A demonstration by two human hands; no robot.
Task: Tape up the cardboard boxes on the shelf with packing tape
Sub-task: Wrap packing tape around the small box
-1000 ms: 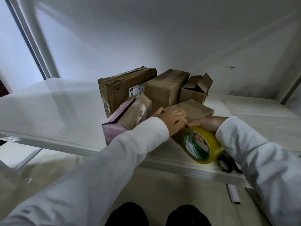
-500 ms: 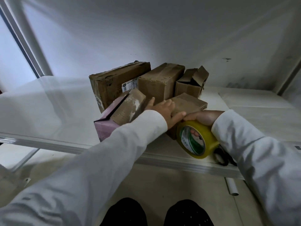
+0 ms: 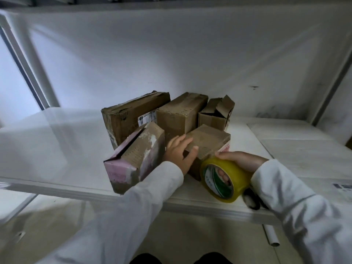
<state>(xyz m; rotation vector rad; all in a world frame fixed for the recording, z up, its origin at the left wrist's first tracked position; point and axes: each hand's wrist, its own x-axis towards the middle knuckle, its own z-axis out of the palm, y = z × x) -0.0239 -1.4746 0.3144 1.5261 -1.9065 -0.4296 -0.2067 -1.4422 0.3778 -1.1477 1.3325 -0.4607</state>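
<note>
Several worn cardboard boxes stand clustered on the white shelf (image 3: 297, 164). My left hand (image 3: 179, 152) rests on the near left corner of a small brown box (image 3: 209, 140), fingers on its top and thumb against its front. My right hand (image 3: 242, 161) grips a yellow roll of packing tape (image 3: 226, 178), fingers through its core, held against the front right of that box. A pink-sided box (image 3: 133, 159) lies tilted to the left. Behind stand a long box with a label (image 3: 131, 117), a taller box (image 3: 181, 113) and a small box with open flaps (image 3: 217, 113).
Black scissors (image 3: 251, 199) lie on the shelf edge under my right sleeve. A white tube (image 3: 271, 236) lies on the floor below. A shelf post (image 3: 32, 60) rises at the left, and the white back wall is close behind the boxes.
My left hand has shifted its fingers onto the small box's top corner. The tape roll stays at the box's front. The camera tilted, so everything sits higher in view.
</note>
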